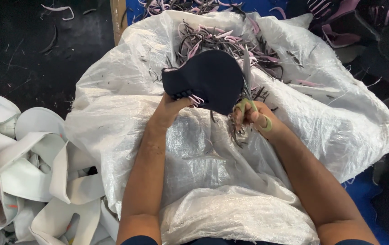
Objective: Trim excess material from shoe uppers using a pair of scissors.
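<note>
Left hand grips a dark fabric shoe-upper piece by its lower edge, held above the white woven sack of trimmings. Right hand closed around green-handled scissors, blades along the piece's right edge. Risk: blades near the fingers; a slip could nick skin or overcut.
</note>
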